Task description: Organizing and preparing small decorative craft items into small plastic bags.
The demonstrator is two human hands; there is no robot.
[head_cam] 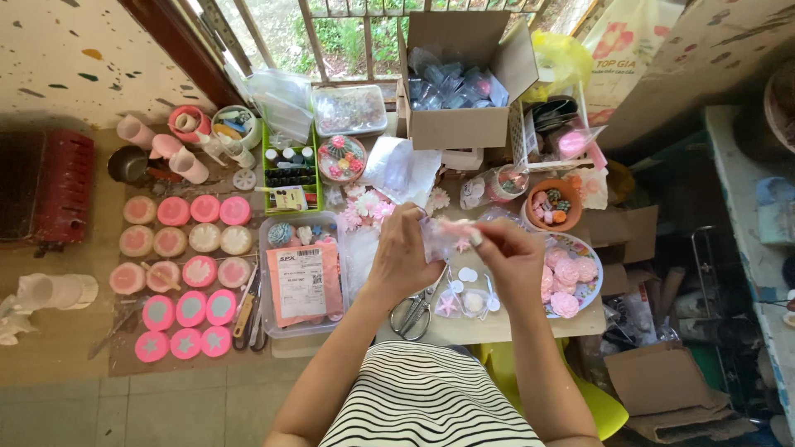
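Observation:
My left hand [404, 252] and my right hand [511, 252] meet above the low work table [530, 324]. Together they hold a small clear plastic bag [443, 234] with something pink inside. The left hand grips the bag's left side and the right hand pinches its top right edge. Below the hands lie scissors [413, 313], a small pink star [448, 305] and a few small clear packets [474, 301].
A plate of pink flower shapes [571, 277] sits right of my hands, an orange bowl [554, 205] behind it. A clear tray with a pink packet [302, 281] lies left. Round pink moulds [186, 273] cover the floor mat. An open cardboard box [460, 79] stands at the back.

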